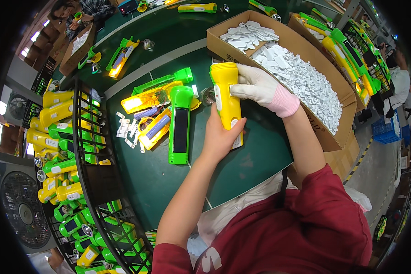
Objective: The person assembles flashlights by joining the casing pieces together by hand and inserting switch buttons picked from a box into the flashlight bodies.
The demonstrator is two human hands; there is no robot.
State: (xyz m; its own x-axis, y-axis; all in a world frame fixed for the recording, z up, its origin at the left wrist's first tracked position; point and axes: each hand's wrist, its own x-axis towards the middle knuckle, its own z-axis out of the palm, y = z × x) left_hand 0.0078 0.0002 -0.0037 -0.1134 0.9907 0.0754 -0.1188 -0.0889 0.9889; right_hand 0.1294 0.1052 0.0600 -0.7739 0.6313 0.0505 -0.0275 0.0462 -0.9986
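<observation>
Left hand (221, 134), bare, closed around the lower body of a yellow flashlight (227, 102), the thumb laid across its near end. The flashlight is raised over the green desk (165, 185), its wide head pointing away from the wearer. Right hand (259, 89), in a white glove with a pink cuff, fingers bent and pressed against the flashlight's right side, beyond and to the right of the left hand. Just beyond the left hand and to its left, beside the flashlight, a clear round reflector (208, 95). Left of the left hand, a green flashlight (181, 157) lying with its dark panel (181, 130) upward. Farther left, an opened yellow casing (154, 138) with a blue battery (162, 125) and wires, next to a scatter of small white parts (129, 130); beyond these, a green half-casing (162, 82). Well to the left of both hands, a black basket (100, 179) filled with yellow and green flashlights (61, 114), and past it a dark fan (26, 208). Near the right hand, on its far right side, a cardboard box (220, 45) holding many white plastic pieces (301, 82). Far beyond the left hand, at upper left, another person (93, 11) in a checked garment
</observation>
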